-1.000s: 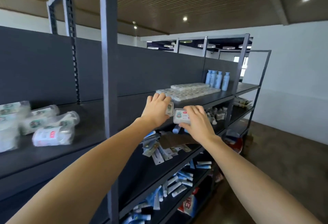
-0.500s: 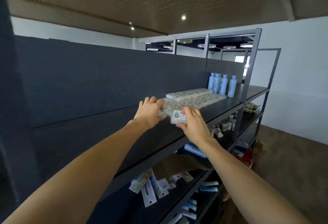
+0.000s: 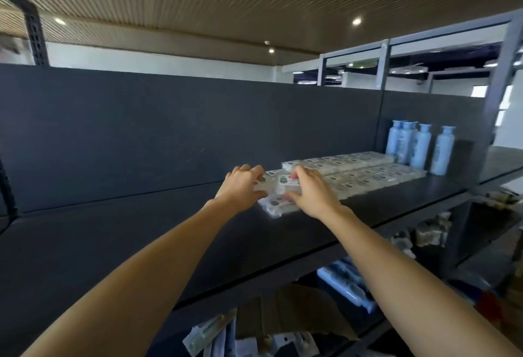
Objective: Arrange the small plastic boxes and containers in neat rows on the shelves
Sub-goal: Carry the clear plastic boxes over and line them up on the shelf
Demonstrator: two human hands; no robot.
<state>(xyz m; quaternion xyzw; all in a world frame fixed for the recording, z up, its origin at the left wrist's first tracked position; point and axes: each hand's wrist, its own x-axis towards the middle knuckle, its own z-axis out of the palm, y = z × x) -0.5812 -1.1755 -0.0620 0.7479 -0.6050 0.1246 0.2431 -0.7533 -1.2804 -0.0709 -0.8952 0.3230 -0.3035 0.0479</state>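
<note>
Reaching over the dark top shelf (image 3: 141, 243), both bare hands meet at the near end of the rows of small clear boxes (image 3: 365, 175), which serves here as the landmark. The left hand (image 3: 240, 186) has its grip closed on a small clear box with a printed label (image 3: 261, 184), fingers on top and thumb under its near edge, the box tilted and held just above the shelf at the near end of the rows. The right hand (image 3: 311, 192) has its grip closed on a second labelled box (image 3: 284, 180), held just beside the first one and also raised at an angle; whether the two boxes touch cannot be told through the blur. Directly beneath both hands, at the very near end of the rows, another clear box (image 3: 273, 205) lies flat on the shelf. The rows run away from the hands along the shelf's dark back panel (image 3: 169, 130), with the back row stacked higher than the front one. At the far end of the rows stand four light blue bottles (image 3: 418, 150), upright, close together. Below the rows, the lower shelves hold blurred packets and a light blue pack (image 3: 348, 286).
</note>
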